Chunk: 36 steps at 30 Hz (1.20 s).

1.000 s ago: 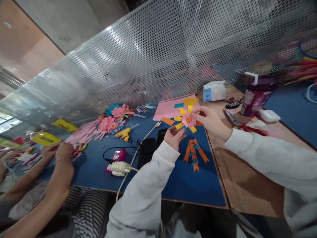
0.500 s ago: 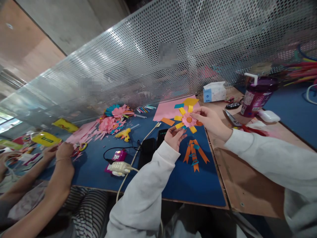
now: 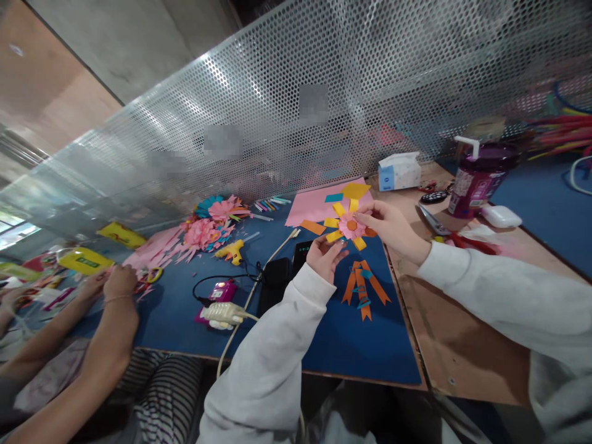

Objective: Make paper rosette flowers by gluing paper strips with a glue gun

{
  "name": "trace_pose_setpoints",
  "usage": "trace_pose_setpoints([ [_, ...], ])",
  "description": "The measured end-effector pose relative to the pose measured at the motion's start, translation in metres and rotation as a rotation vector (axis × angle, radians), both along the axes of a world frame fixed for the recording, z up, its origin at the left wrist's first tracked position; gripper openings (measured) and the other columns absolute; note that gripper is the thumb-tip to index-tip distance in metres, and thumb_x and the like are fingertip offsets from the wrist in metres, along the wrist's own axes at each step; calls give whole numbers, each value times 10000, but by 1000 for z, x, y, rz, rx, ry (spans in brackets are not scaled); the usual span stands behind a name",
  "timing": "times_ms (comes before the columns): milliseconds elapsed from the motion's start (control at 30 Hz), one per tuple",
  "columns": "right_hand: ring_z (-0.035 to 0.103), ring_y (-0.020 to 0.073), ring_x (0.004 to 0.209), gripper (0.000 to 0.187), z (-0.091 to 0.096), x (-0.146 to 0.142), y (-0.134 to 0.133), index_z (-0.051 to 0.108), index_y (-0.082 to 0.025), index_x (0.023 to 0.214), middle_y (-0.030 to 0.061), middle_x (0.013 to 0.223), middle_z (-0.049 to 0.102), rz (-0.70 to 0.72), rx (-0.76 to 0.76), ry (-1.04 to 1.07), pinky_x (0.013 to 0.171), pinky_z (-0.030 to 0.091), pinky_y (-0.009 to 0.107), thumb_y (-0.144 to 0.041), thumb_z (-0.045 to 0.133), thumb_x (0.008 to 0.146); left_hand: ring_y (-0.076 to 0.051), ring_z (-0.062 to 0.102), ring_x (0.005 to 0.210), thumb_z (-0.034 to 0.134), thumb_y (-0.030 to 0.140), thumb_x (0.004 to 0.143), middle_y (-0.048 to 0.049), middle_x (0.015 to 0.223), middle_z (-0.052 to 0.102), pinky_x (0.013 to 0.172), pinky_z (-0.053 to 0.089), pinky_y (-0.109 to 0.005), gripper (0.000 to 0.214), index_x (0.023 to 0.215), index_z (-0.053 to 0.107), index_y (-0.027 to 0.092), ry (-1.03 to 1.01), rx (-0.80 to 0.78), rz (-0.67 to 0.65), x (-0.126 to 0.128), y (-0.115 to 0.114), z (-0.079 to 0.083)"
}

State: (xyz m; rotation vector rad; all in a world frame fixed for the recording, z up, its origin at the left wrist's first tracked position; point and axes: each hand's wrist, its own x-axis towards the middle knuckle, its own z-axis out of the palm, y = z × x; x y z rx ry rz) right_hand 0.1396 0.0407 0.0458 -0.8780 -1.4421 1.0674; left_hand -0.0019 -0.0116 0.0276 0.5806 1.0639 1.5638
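Observation:
A paper flower (image 3: 351,226) with a pink middle and yellow looped petals is held up over the blue table. My left hand (image 3: 326,256) pinches its lower left petals between thumb and fingers. On the upper right edge, my right hand (image 3: 386,226) grips it with thumb and forefinger. Below it on the table lie orange paper ribbons (image 3: 362,287) with notched ends and teal curls. Behind the flower, a pink sheet (image 3: 305,203) carries a teal piece (image 3: 333,198) and a yellow piece (image 3: 355,190); an orange strip (image 3: 313,227) lies by its front edge.
A yellow glue gun (image 3: 231,251), a purple power strip (image 3: 221,295) and a dark phone (image 3: 301,251) lie left, near pink paper flowers (image 3: 203,233). On the right are scissors (image 3: 432,220), a purple cup (image 3: 481,182) and a tissue pack (image 3: 399,172). A co-worker's hands (image 3: 119,280) work far left.
The flower and both my hands have shifted very slightly left. My grip on it looks the same. The co-worker's hands have barely moved.

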Motion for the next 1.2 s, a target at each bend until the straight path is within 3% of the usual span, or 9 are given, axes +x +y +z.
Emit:
trace_pose_setpoints([
  [200, 518, 132, 650, 220, -2, 0, 0, 573, -177, 801, -8, 710, 547, -3, 56, -24, 613, 413, 288, -375, 637, 730, -131, 649, 647, 630, -22, 674, 4, 717, 656, 640, 500, -260, 259, 818, 514, 159, -26, 8, -15, -1, -1, 0],
  [433, 530, 143, 659, 246, -1, 2, 0, 573, -180, 806, 0, 718, 557, -18, 71, -54, 629, 427, 302, -409, 634, 738, -122, 637, 624, 610, -3, 679, 7, 721, 654, 554, 478, -226, 232, 817, 529, 165, -34, -5, -40, -3, 0, 3],
  [767, 529, 140, 652, 226, 1, 1, -2, 559, -190, 796, -3, 714, 555, -8, 84, -41, 633, 433, 303, -394, 639, 738, -148, 641, 660, 625, 42, 661, 2, 741, 645, 624, 465, -273, 222, 806, 518, 173, -18, -5, -57, -4, 0, 3],
  [967, 522, 139, 645, 204, 5, 2, -2, 558, -179, 777, -6, 693, 541, -22, 58, -71, 623, 416, 300, -363, 635, 736, -186, 650, 710, 549, 54, 670, -24, 709, 637, 669, 475, -319, 142, 763, 537, 160, -43, -20, -152, -7, -2, 7],
  [1200, 529, 141, 605, 182, 7, 6, -1, 572, -188, 756, -5, 678, 569, 45, 75, -139, 566, 415, 294, -352, 641, 720, -158, 617, 719, 603, 200, 716, -14, 808, 625, 660, 478, -305, 96, 770, 526, 181, 22, -1, -173, -13, 4, 6],
])
